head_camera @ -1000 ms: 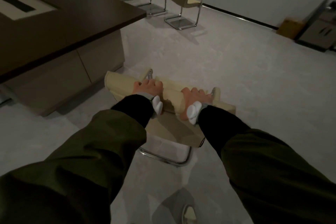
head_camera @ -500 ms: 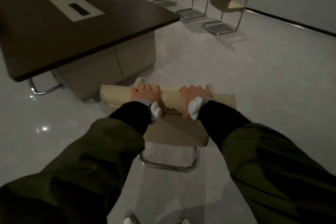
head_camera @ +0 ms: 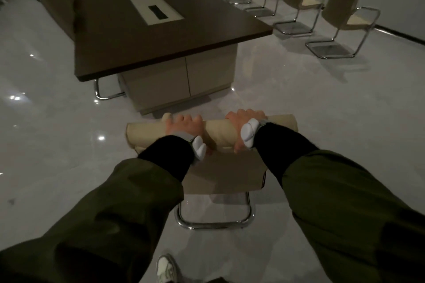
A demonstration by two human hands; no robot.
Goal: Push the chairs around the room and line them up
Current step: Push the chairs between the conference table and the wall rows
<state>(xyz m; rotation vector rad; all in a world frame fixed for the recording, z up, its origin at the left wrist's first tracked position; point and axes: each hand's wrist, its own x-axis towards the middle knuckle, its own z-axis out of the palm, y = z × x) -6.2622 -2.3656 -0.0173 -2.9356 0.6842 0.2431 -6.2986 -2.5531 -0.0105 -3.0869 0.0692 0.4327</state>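
Note:
A beige chair [head_camera: 220, 132] with a chrome sled base stands right in front of me, its back towards me. My left hand [head_camera: 184, 126] grips the top of its backrest on the left. My right hand [head_camera: 243, 123] grips the same top edge on the right, fingers curled over it. The seat is hidden below the backrest. Along the right wall stands a row of several matching beige chairs [head_camera: 345, 2], the nearest at the far right.
A long dark conference table [head_camera: 147, 37] with a pale base cabinet [head_camera: 184, 85] fills the space ahead, its near end just beyond the chair. A chrome chair base [head_camera: 103, 92] shows under its left corner. Pale glossy floor [head_camera: 322, 103] spreads to the right. My shoe [head_camera: 166, 269] shows below.
The view has swung left and I have stepped forward with the chair, so the table end now lies straight ahead and the row of chairs sits further right. Both hands keep their hold.

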